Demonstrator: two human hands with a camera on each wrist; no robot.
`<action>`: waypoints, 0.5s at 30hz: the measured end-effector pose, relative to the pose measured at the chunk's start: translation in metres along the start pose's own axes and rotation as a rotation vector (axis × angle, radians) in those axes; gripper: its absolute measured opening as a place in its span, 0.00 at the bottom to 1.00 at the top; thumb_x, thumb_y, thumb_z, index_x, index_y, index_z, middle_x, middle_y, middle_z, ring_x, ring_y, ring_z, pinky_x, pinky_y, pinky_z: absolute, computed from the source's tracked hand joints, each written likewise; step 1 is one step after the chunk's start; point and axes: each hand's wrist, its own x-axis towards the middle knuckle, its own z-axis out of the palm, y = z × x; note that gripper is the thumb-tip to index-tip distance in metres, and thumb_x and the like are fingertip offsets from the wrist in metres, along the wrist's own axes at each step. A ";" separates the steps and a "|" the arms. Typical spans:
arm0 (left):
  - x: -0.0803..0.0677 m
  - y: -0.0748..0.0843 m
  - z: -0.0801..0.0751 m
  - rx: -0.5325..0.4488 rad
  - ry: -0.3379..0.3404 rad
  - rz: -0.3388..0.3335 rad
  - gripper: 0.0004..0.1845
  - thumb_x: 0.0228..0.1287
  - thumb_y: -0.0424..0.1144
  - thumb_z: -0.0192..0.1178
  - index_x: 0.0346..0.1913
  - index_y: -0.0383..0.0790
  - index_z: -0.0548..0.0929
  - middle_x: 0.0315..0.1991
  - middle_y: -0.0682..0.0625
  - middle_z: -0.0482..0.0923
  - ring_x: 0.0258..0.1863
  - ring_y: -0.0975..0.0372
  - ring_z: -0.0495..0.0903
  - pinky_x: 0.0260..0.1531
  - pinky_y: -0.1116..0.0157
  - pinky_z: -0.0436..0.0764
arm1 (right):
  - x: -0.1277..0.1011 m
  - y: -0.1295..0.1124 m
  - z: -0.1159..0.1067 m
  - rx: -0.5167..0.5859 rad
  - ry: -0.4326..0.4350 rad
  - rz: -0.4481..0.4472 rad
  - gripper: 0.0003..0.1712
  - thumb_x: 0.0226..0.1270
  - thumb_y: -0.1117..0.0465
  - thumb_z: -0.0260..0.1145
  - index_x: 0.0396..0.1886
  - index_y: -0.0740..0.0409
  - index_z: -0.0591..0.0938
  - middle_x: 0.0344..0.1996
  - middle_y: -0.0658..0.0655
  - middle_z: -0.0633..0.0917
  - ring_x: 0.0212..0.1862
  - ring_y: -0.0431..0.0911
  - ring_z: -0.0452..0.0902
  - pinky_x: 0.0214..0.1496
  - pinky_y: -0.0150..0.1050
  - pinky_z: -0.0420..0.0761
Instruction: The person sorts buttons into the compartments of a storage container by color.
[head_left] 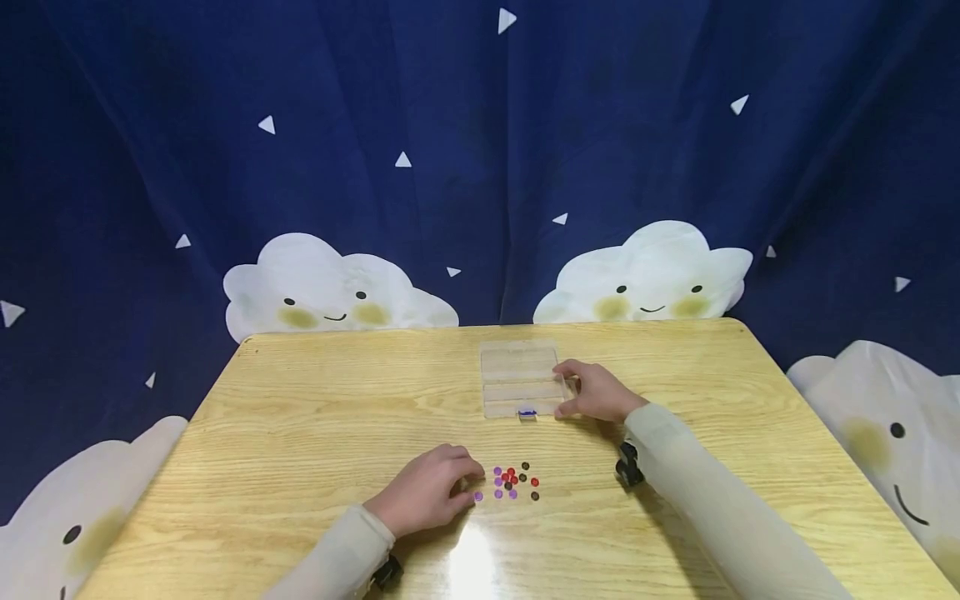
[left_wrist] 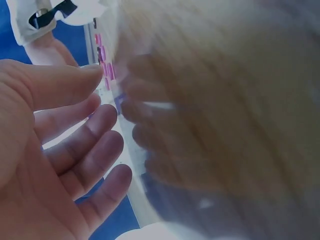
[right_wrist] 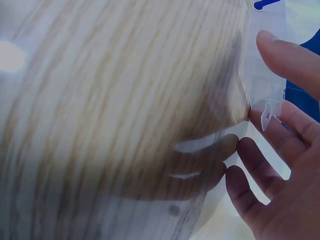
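A clear plastic compartment box (head_left: 520,377) with a small blue latch (head_left: 527,412) lies at the table's far middle. My right hand (head_left: 564,388) holds its right end, thumb at the near corner and fingers along the side. The right wrist view shows the thumb and fingers bracketing the box (right_wrist: 267,75). Several small red, purple and dark beads (head_left: 513,482) lie loose in front of the box. My left hand (head_left: 471,485) rests on the table just left of them, fingers relaxed and holding nothing. In the left wrist view its fingers (left_wrist: 95,115) are spread beside blurred pink beads (left_wrist: 105,70).
The wooden table (head_left: 300,417) stands before a dark blue curtain with white clouds. A bright glare spot (head_left: 472,567) lies near the front edge. Black wrist cameras (head_left: 628,465) sit on both forearms.
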 end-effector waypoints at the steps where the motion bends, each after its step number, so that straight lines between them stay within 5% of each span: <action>1: 0.000 0.000 0.000 -0.005 -0.001 0.002 0.11 0.60 0.40 0.68 0.46 0.46 0.87 0.39 0.56 0.83 0.37 0.69 0.76 0.40 0.72 0.79 | 0.000 0.000 0.000 0.000 0.000 0.002 0.41 0.51 0.55 0.80 0.65 0.57 0.73 0.61 0.64 0.79 0.49 0.52 0.79 0.51 0.47 0.78; 15: 0.005 -0.001 0.000 0.003 -0.013 0.053 0.04 0.59 0.39 0.69 0.37 0.51 0.90 0.37 0.59 0.83 0.37 0.69 0.75 0.39 0.74 0.77 | 0.000 -0.004 -0.001 0.005 -0.015 0.025 0.42 0.50 0.56 0.80 0.65 0.56 0.73 0.63 0.66 0.77 0.55 0.56 0.78 0.58 0.52 0.78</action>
